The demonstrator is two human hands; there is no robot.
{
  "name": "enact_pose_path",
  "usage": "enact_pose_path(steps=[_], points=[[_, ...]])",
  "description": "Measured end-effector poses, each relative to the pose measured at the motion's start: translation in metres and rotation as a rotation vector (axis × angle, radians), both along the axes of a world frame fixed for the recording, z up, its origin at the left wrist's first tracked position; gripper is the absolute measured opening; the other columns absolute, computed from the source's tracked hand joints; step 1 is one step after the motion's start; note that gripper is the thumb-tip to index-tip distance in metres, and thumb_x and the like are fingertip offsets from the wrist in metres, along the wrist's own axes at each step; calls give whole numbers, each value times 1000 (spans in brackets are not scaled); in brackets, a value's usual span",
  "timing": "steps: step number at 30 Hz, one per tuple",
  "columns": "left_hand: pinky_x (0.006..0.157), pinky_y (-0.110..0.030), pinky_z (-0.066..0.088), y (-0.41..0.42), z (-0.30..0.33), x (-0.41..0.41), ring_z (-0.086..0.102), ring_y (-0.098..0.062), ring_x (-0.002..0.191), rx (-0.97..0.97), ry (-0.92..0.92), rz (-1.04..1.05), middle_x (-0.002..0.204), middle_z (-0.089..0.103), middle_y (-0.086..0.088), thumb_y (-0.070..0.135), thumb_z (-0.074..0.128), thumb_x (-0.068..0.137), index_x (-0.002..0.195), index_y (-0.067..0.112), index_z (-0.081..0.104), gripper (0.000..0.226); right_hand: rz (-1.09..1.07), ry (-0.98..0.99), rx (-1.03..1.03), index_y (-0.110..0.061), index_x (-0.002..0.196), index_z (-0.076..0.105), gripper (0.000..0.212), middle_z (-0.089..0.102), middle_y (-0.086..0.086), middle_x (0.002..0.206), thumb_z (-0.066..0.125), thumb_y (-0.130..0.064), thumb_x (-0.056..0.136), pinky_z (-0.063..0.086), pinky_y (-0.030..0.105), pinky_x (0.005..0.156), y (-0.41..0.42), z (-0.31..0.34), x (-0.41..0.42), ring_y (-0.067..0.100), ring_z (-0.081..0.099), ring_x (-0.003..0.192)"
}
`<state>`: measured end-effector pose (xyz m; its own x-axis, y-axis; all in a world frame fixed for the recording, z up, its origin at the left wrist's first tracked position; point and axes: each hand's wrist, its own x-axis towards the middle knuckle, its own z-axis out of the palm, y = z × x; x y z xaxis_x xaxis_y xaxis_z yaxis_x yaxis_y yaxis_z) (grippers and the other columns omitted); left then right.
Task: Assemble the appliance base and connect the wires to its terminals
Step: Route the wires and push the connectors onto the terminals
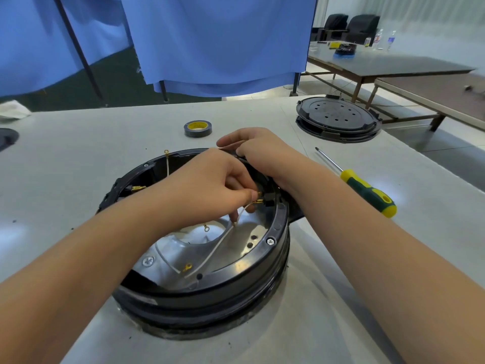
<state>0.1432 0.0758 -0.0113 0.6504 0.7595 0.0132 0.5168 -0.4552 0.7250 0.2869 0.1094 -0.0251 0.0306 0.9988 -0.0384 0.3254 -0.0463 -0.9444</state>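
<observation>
The round black appliance base (pixel 204 279) sits open-side up on the grey counter (pixel 78 179), white wires (pixel 223 240) with brass ring lugs lying across its metal floor. The left hand (pixel 210 187) has its grip pinching a wire end at the brass terminals (pixel 258 198) on the inner right wall. The right hand (pixel 258 151) curls its grip over the far rim; a screwdriver (pixel 364 187) lies nearby.

Blue curtains (pixel 210 40) hang behind the pale tabletop (pixel 78 143), and off right, dark armchairs (pixel 349 26) sit beyond a long dark table (pixel 388 65) on a glossy floor (pixel 446 143).
</observation>
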Motion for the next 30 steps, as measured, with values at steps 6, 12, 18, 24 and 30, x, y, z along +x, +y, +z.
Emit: enact_pose_path(steps=[6, 12, 18, 24, 30], points=[[66, -24, 58, 0, 1, 0, 71, -12, 61, 49, -8, -31, 67, 74, 5, 8, 67, 87, 74, 16, 73, 16, -5, -51, 16, -20, 97, 68, 46, 69, 2, 103, 33, 8, 84, 57, 26, 74, 0, 1, -1, 16, 66, 91], [63, -24, 58, 1, -1, 2, 72, -15, 60, 55, -29, -34, 66, 74, 1, 3, 67, 86, 72, 14, 71, 19, -24, -30, -3, -19, 96, 70, 47, 70, 4, 100, 33, 8, 84, 59, 33, 79, -1, 2, -2, 20, 68, 91], [65, -26, 58, 3, -3, 1, 72, -15, 63, 20, -29, -40, 68, 74, 2, 6, 67, 88, 76, 16, 71, 16, -19, -21, 3, -21, 92, 68, 45, 69, 2, 99, 34, 7, 86, 56, 21, 65, -1, 2, -1, 13, 66, 85], [54, -11, 47, 7, -2, -9, 64, 1, 59, 95, 4, -13, 68, 72, 12, 32, 73, 83, 76, 28, 72, 9, -36, 90, 4, -19, 92, 65, 31, 68, 1, 98, 43, 2, 92, 54, 24, 73, 5, 3, 13, 15, 65, 89], [66, -14, 48, 10, -1, -16, 64, 4, 76, 89, 17, -54, 79, 69, 25, 36, 76, 81, 83, 34, 74, 4, -305, -234, 145, -23, 96, 64, 15, 64, -4, 93, 57, -12, 91, 43, 13, 58, 7, -7, 52, 5, 58, 78]])
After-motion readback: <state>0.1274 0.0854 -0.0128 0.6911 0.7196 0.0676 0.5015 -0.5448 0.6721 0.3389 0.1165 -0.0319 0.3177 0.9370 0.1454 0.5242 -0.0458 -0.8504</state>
